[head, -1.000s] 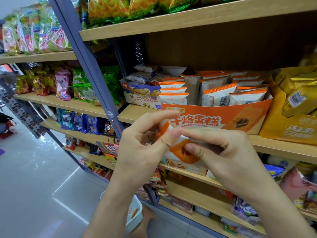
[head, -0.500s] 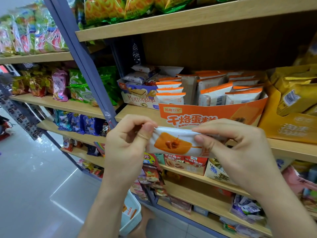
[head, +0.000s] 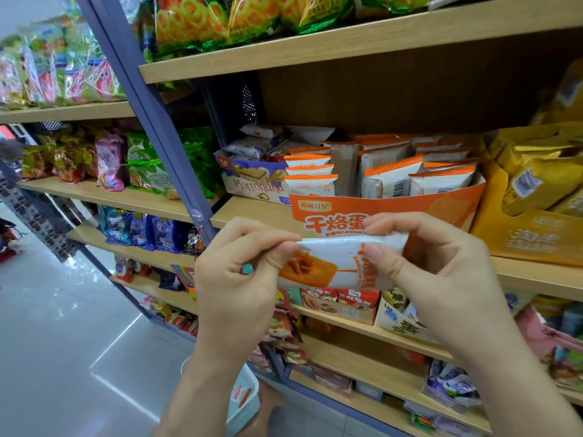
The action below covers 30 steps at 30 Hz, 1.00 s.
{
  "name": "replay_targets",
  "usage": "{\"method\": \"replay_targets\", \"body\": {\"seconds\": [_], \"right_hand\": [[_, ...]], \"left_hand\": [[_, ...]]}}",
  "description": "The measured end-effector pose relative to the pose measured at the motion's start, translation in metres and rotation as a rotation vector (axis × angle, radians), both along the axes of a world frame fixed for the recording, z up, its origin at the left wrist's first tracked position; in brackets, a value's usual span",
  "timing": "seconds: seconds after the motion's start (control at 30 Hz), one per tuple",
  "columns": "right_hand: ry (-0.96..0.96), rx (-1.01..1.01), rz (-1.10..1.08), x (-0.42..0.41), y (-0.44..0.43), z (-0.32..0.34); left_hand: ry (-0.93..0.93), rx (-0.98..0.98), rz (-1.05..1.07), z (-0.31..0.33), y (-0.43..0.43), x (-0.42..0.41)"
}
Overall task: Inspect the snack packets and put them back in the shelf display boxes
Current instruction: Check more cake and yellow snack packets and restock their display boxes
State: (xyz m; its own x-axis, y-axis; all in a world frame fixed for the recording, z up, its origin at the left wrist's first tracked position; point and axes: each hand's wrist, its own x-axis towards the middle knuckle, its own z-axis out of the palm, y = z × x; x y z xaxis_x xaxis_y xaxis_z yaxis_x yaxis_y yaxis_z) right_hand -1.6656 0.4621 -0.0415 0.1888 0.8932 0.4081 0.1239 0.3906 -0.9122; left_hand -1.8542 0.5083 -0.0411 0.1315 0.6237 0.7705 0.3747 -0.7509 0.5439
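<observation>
Packet (head: 334, 266) has turned flat, long axis left-right, ends pinched in left hand (head: 239, 275) and right hand (head: 441, 269) grip. Orange display box (head: 441, 206) lies just behind-above, nearer right grip.

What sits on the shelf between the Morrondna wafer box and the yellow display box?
In the head view, the orange display box stands there, filled with upright white-and-orange snack packets.

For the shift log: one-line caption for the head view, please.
Left hand and right hand pinch a white-and-orange snack packet by its ends before the orange display box.
</observation>
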Motion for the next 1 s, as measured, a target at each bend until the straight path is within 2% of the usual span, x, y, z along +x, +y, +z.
{"method": "replay_targets", "body": {"seconds": [0.07, 0.23, 0.3, 0.37, 0.5, 0.6, 0.7, 0.77, 0.93, 1.0], "right_hand": [[0.116, -0.057, 0.015, 0.0, 0.0, 0.001], [0.049, -0.067, -0.09, -0.005, 0.0, -0.002], [0.022, -0.061, -0.091, -0.007, 0.0, -0.003], [0.047, -0.061, -0.076, -0.009, -0.001, -0.004], [0.084, -0.073, -0.021, -0.012, -0.002, -0.001], [0.211, -0.086, 0.038, -0.01, 0.0, 0.001], [0.232, -0.074, -0.003, -0.008, 0.002, 0.0], [0.223, -0.052, -0.045, -0.009, 0.002, -0.003], [0.111, 0.009, -0.104, -0.008, 0.0, -0.005], [0.094, 0.019, -0.109, -0.007, -0.001, -0.007]], "left_hand": [[0.008, -0.039, -0.014, -0.001, -0.001, -0.001], [0.394, 0.08, 0.144, 0.0, 0.0, 0.001], [0.454, 0.086, 0.136, 0.0, -0.001, 0.007], [0.423, 0.071, 0.1, -0.003, 0.0, 0.011], [0.229, 0.017, 0.067, -0.011, 0.003, 0.01], [0.12, -0.042, 0.069, -0.011, 0.002, 0.008], [0.065, -0.096, 0.043, -0.009, 0.001, 0.009], [0.09, -0.126, 0.046, -0.01, 0.001, 0.008], [0.385, -0.091, -0.035, -0.012, -0.005, 0.02], [0.335, -0.043, -0.031, -0.013, -0.004, 0.025]]}}
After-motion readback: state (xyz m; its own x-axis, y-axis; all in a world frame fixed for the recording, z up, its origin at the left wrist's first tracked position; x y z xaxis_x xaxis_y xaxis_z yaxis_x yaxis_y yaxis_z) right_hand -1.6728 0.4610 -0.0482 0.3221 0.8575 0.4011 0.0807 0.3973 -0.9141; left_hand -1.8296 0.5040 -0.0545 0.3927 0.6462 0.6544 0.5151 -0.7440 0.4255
